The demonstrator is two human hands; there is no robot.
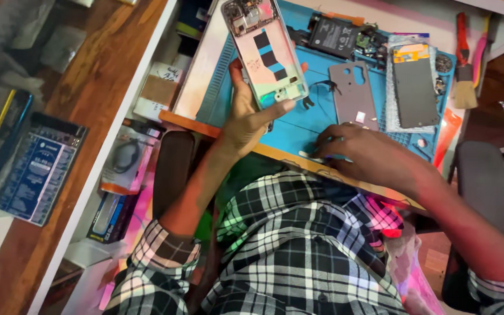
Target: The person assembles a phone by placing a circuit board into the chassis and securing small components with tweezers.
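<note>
Between the thumb and curled fingers of the left hand (246, 114), raised above the near edge of the bench, sits an opened smartphone frame, a thin pale rectangle with black tape strips and a bare circuit board at its top end (266, 49). The grip is clamped on the lower end of the frame, thumb across its bottom corner and fingers wrapped behind (how many fingers touch the back cannot be seen).

Low on the blue silicone repair mat (298, 125), the right hand (360, 151) rests with its fingers drawn together and pressed down on a small pale part lying flat there; whether they pinch it or only touch it I cannot tell.

Such a frame is probably light and stiff but fragile: the exposed board and connectors should not be squeezed, so the long metal edges look like the safest places to hold.

Farther out on the mat lie a grey plastic back cover with a camera cut-out (354, 96), a dark flat screen panel on bubble wrap (415, 90) and a black rectangular battery (333, 35). Beyond the mat's far corner is a wooden-handled brush (466, 90).
</note>
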